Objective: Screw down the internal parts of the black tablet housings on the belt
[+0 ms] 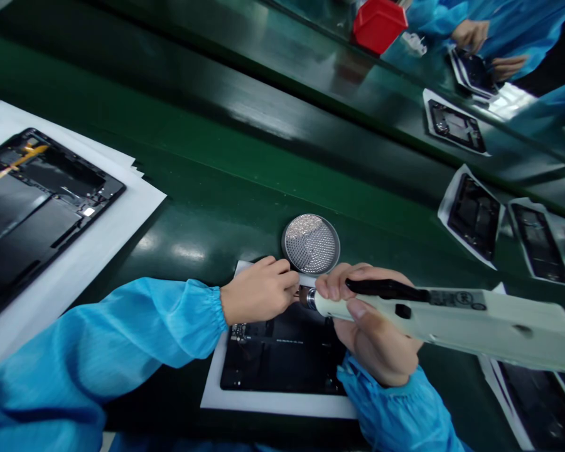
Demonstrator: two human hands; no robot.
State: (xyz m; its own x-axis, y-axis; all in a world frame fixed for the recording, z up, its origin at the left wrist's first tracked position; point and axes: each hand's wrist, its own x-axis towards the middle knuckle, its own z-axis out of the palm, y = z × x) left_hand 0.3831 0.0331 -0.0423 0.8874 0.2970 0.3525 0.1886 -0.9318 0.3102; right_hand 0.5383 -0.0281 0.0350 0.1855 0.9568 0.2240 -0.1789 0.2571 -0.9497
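My right hand [381, 339] grips a pale electric screwdriver [494, 326] with a black lever, its metal nose aimed left. At that nose my left hand [263, 290] is closed with fingertips pinched together; whatever they hold is hidden. Beneath both hands lies an opened tablet [282, 361], dark inside, on a white sheet [282, 406]. The screwdriver's tip is over the tablet's far part, and I cannot tell whether it touches. Just beyond my fingers stands a round grey dish [338, 245] with a dotted bottom and many tiny shiny pieces, likely screws, heaped at its far side.
Another opened tablet [42, 188] with an orange ribbon cable lies on white sheets at left. Several more tablets, such as this one [475, 216], line the right side. Across the green bench [207, 157], a co-worker's hands [471, 34] handle a device near a red bin [379, 25].
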